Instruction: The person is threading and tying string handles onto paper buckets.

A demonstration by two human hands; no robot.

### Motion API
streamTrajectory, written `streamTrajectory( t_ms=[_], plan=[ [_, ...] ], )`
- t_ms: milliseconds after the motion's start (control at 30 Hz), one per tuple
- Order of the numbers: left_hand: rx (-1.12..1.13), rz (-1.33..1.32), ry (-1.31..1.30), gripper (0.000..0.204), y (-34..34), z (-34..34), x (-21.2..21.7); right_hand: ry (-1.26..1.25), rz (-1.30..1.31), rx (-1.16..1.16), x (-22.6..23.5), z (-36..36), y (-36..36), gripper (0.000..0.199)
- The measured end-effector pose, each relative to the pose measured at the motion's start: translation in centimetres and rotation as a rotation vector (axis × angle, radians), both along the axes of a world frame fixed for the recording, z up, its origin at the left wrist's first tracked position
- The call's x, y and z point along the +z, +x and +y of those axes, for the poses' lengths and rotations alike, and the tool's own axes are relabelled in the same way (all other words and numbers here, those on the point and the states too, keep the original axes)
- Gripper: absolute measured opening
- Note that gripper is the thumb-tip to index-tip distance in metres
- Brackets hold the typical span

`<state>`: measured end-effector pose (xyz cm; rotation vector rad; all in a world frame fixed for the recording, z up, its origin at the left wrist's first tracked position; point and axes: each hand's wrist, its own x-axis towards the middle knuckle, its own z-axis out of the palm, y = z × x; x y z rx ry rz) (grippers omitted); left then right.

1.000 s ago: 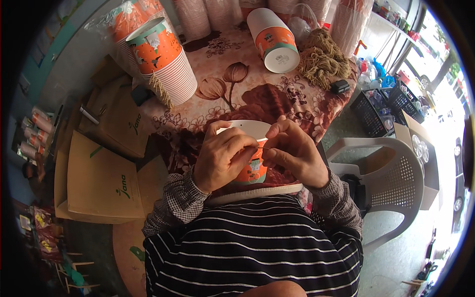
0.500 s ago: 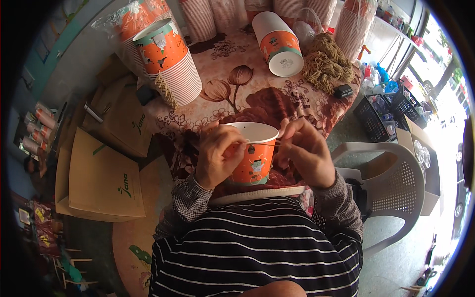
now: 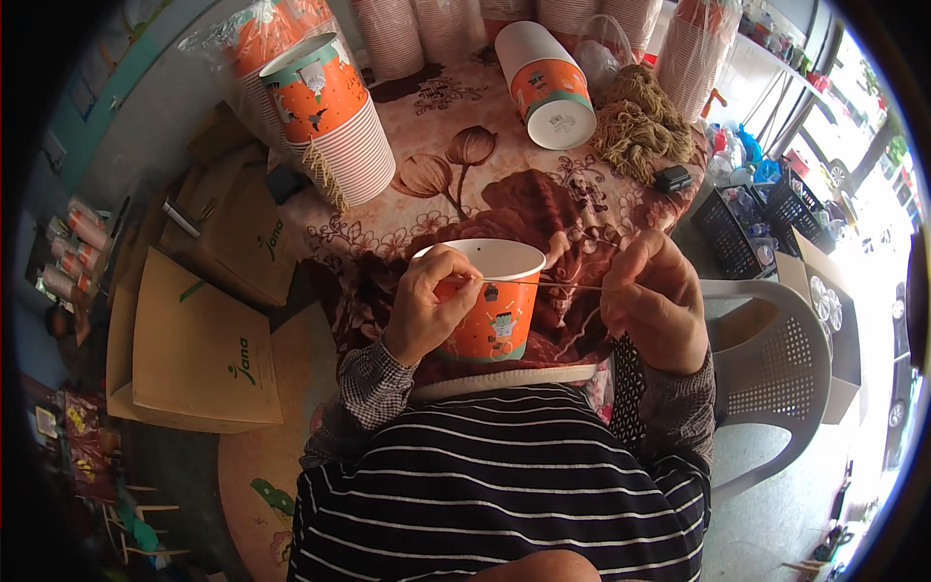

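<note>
An orange paper cup (image 3: pixel 501 320) with a white inside and small printed figures stands upright at the table's near edge. A thin brown cord (image 3: pixel 572 285) runs straight across its front, just below the rim. My left hand (image 3: pixel 434 303) is at the cup's left side, thumb and finger pinched on the cord. Right of the cup and apart from it, my right hand (image 3: pixel 656 303) is closed on the other stretch of cord. A loose end hangs below the right hand. Whether the cord is fixed to the cup, I cannot tell.
A tall stack of paper cups (image 3: pixel 339 145) with cords hanging on it stands at the left. Further back lie cups on their side (image 3: pixel 548 92) beside a tangled cord bundle (image 3: pixel 642 126). Cardboard boxes (image 3: pixel 208 349) are at the left, a plastic chair (image 3: pixel 776 369) at the right.
My right hand has moved away from the cup to the right, drawing out a longer straight stretch of cord. My left hand and the cup have stayed nearly in place.
</note>
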<state>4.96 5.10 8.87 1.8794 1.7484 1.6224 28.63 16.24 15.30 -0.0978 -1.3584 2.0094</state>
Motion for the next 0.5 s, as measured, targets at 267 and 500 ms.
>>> streamTrajectory(
  t_ms=[267,500],
  plan=[
    [0.001,0.102,0.006,0.008,0.6,0.1,-0.2,-0.017,0.069,0.018,0.1,-0.1,0.4,0.012],
    [0.008,0.128,0.011,0.008,0.6,-0.2,-0.3,0.265,-0.115,-0.012,1.4,-0.2,2.2,0.015]
  ],
)
